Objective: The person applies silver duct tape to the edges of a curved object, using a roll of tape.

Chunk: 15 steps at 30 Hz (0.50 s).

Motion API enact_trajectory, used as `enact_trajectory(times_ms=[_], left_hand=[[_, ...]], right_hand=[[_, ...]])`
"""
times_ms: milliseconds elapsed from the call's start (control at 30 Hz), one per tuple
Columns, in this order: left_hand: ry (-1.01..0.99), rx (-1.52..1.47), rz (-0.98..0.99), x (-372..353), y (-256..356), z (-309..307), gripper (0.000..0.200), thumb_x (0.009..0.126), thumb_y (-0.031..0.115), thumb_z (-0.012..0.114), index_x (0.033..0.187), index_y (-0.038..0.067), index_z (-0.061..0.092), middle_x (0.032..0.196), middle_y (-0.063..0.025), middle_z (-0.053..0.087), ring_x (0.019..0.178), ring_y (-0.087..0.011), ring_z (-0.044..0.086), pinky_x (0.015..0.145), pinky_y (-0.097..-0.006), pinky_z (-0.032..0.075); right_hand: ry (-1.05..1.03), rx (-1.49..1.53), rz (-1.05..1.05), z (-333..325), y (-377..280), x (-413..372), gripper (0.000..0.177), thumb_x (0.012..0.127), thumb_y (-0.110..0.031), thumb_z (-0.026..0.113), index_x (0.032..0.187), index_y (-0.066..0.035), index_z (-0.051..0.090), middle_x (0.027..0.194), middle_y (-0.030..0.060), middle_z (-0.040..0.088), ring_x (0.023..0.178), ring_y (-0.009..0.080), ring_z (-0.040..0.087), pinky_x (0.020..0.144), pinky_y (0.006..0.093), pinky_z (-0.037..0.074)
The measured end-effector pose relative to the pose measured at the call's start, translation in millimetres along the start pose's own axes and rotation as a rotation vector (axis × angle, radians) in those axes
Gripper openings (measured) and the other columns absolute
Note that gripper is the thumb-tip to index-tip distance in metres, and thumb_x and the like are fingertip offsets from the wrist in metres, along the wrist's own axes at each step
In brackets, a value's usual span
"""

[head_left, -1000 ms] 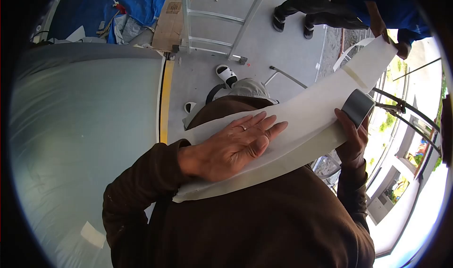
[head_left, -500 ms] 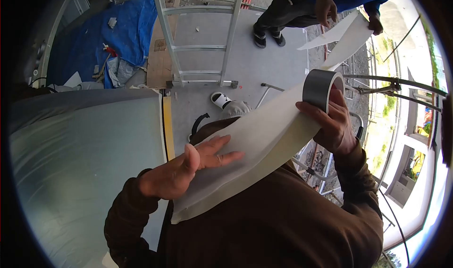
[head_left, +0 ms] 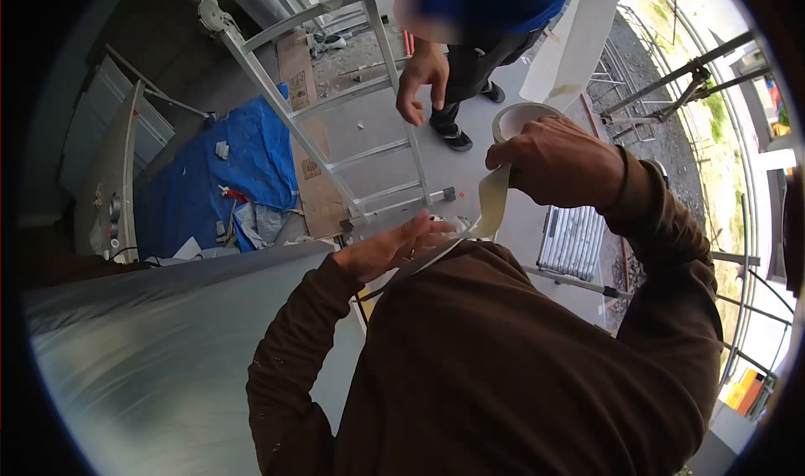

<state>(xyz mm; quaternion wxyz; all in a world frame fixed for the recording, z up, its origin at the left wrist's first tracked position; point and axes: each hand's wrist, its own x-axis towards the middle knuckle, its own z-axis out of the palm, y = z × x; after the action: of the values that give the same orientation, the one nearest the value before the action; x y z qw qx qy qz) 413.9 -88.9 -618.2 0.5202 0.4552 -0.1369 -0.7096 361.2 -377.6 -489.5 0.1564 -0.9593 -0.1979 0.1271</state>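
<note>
In my right hand (head_left: pixel 558 162) is a roll of wide tape (head_left: pixel 508 121), its pale ring tilted up and my fingers wrapped round its near side. A cream strip (head_left: pixel 493 201) hangs in a curve below the roll and leads left across the front of my chest, where it shows nearly edge-on. My left hand (head_left: pixel 394 245) is at the strip's left part, its fingers stretched out and apart. Whether those fingertips press on the strip cannot be made out. Opposite me, a co-worker in a blue top holds a long white sheet (head_left: pixel 579 40); that person's other hand (head_left: pixel 423 82) hangs free.
An aluminium ladder (head_left: pixel 331 107) stands ahead of me to the left. Behind it lie a blue tarp (head_left: pixel 210 162) and cardboard. Plastic film (head_left: pixel 184 350) covers a surface at my left. A metal step platform (head_left: pixel 574 237) and scaffold pipes (head_left: pixel 692 78) are on the right.
My view has swung, and the tape roll has turned so its open ring faces up. The pale strip shows far narrower. The co-worker appears closer, one hand lower.
</note>
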Motion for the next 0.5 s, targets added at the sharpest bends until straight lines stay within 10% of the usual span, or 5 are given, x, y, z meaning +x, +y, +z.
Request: enact_trajectory(times_ms=[200, 500], left_hand=[[0.17, 0.468, 0.109, -60.3, -13.3, 8.2, 0.078, 0.086, 0.026, 0.078, 0.147, -0.001, 0.038, 0.141, -0.0155, 0.051, 0.129, -0.0209, 0.051, 0.107, -0.0323, 0.039], [0.873, 0.298, 0.395, -55.4, -29.8, 19.7, 0.018, 0.092, 0.012, 0.07, 0.101, -0.004, 0.07, 0.086, -0.0033, 0.071, 0.079, -0.0065, 0.061, 0.073, -0.0234, 0.048]], right_hand=[[-0.221, 0.079, 0.221, -18.4, 29.9, -17.3, 0.03, 0.081, -0.014, 0.075, 0.106, -0.003, 0.064, 0.088, 0.0153, 0.07, 0.086, 0.0337, 0.069, 0.077, 0.0429, 0.051], [-0.154, 0.108, 0.218, -49.5, 46.6, -20.6, 0.029, 0.08, -0.016, 0.077, 0.102, -0.004, 0.064, 0.09, 0.0151, 0.07, 0.088, 0.0375, 0.067, 0.079, 0.0443, 0.051]])
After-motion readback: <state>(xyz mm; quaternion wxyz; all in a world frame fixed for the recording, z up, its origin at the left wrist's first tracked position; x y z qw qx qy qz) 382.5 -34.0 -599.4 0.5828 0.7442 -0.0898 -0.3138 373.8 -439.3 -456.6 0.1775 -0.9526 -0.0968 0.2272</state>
